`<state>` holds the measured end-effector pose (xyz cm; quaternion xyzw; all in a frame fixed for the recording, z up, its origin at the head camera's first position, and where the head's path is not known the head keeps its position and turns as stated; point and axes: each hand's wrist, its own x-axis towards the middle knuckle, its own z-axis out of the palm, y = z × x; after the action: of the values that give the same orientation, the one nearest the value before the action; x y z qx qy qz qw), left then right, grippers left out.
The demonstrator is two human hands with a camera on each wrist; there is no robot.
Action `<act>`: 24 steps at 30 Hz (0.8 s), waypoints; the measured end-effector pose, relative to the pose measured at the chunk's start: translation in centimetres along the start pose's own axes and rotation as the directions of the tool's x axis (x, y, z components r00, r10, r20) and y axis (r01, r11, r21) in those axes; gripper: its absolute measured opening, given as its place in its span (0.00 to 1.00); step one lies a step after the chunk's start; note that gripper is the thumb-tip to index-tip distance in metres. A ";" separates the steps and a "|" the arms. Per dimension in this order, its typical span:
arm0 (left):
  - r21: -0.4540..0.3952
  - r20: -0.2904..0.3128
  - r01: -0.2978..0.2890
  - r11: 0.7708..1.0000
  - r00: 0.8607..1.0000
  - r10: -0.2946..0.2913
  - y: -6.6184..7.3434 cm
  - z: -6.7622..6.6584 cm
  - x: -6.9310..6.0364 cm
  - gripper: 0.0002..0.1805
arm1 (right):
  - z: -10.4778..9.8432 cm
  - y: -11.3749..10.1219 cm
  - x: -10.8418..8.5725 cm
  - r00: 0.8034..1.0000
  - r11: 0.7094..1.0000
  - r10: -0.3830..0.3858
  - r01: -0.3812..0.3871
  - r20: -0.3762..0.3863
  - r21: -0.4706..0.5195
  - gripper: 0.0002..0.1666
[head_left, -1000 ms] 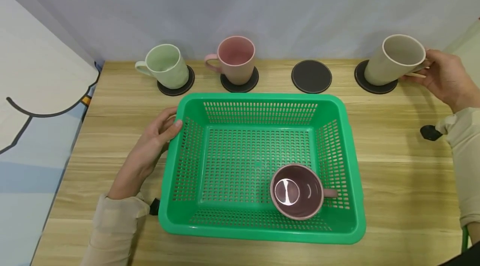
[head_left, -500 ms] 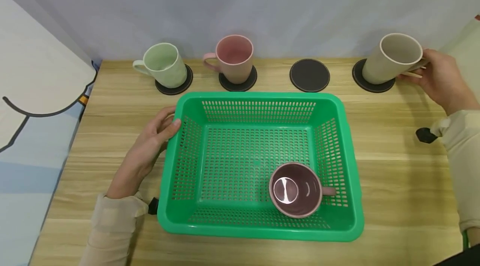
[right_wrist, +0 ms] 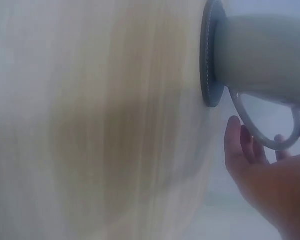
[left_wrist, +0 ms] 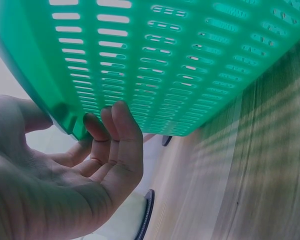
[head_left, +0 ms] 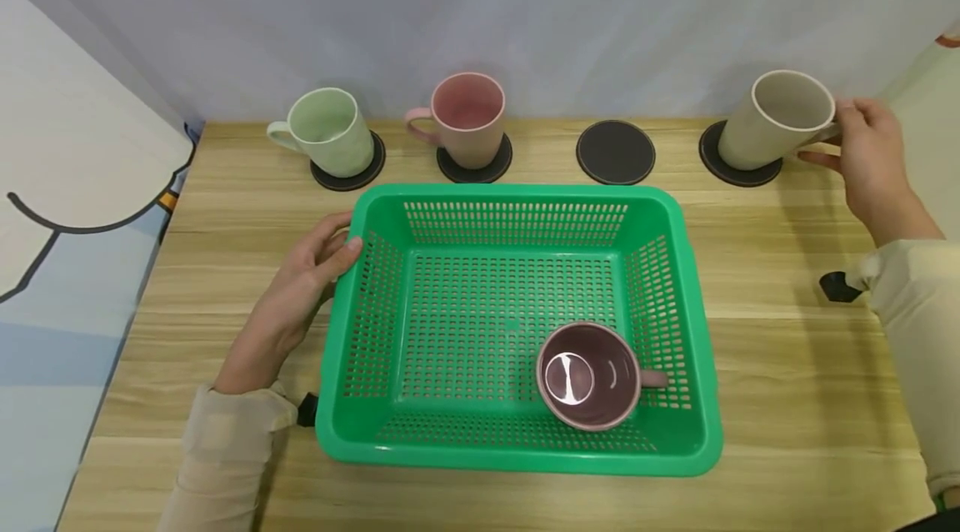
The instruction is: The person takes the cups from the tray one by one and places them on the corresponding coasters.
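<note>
My left hand [head_left: 303, 282] grips the left rim of a green plastic basket [head_left: 517, 457], thumb over the rim. In the left wrist view, its fingers [left_wrist: 125, 130] curl against the basket's slotted outer wall. A mauve mug [head_left: 588, 376] stands in the basket's near right corner, handle to the right. At the far right, a tall grey-beige mug [head_left: 776, 123] stands on a black coaster [head_left: 716, 161]. My right hand [head_left: 873, 157] holds its handle; in the right wrist view, thumb and a fingertip are at the handle [right_wrist: 255, 131], while other fingers extend below it.
A pale green mug [head_left: 333, 136] and a pink mug [head_left: 468, 123] stand on black coasters at the back left, handles leftward. Another black coaster [head_left: 615, 153] lies between the pink and grey-beige mugs. A pale cloth [head_left: 525, 23] hangs behind the wooden table [head_left: 780, 399].
My right hand has shifted its hold at the grey-beige mug's handle, wrist moving slightly left and nearer. The mug stays on its coaster. My left hand keeps its grip on the basket.
</note>
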<state>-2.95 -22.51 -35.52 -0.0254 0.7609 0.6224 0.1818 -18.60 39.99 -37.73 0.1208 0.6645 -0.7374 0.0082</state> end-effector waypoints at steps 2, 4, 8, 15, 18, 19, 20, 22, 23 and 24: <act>0.004 -0.002 0.002 1.000 1.000 -0.002 0.0 0.0 0.0 0.27 | -0.1 -0.1 -0.4 1.000 1.000 -0.006 0.006 -0.024 -0.029 0.10; 0.008 -0.002 0.000 1.000 1.000 0.000 0.0 -0.1 0.1 0.27 | -0.2 -0.1 -0.7 0.999 1.000 0.003 -0.004 -0.035 -0.029 0.10; 0.010 -0.001 -0.007 1.000 1.000 0.007 0.1 -0.2 0.2 0.27 | -0.8 -0.1 -1.4 0.999 0.999 0.018 -0.019 -0.028 -0.038 0.12; -0.009 0.001 -0.002 1.000 1.000 0.002 0.0 -0.2 0.3 0.27 | -1.1 0.8 -3.3 0.999 0.998 -0.051 0.052 -0.014 0.031 0.13; -0.005 -0.002 -0.001 1.000 1.000 0.001 0.1 -0.2 0.2 0.27 | -1.0 1.1 -4.4 0.996 0.995 -0.090 0.090 0.000 0.046 0.12; -0.004 -0.004 -0.001 1.000 1.000 0.001 0.1 -0.2 0.2 0.27 | -0.9 1.1 -4.9 0.995 0.995 -0.098 0.098 0.016 0.035 0.12; -0.003 -0.005 -0.002 1.000 1.000 0.001 0.1 -0.2 0.2 0.27 | -0.9 1.2 -5.3 0.994 0.994 -0.106 0.106 0.039 0.013 0.12; -0.004 -0.006 -0.003 1.000 1.000 0.003 0.1 -0.2 0.2 0.27 | -1.0 1.3 -6.2 0.989 0.992 -0.116 0.120 0.096 -0.040 0.13; -0.005 -0.006 -0.003 1.000 1.000 0.003 0.2 -0.2 0.2 0.27 | -1.0 1.4 -6.6 0.985 0.988 -0.122 0.132 0.126 -0.075 0.14; -0.006 -0.006 -0.002 1.000 1.000 0.002 0.2 -0.2 0.2 0.27 | -1.0 1.4 -7.0 0.980 0.984 -0.125 0.143 0.153 -0.109 0.15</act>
<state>-3.22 -22.67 -35.35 -0.0269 0.7596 0.6247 0.1788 -11.35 39.78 -37.88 0.0208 0.7116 -0.7021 0.0142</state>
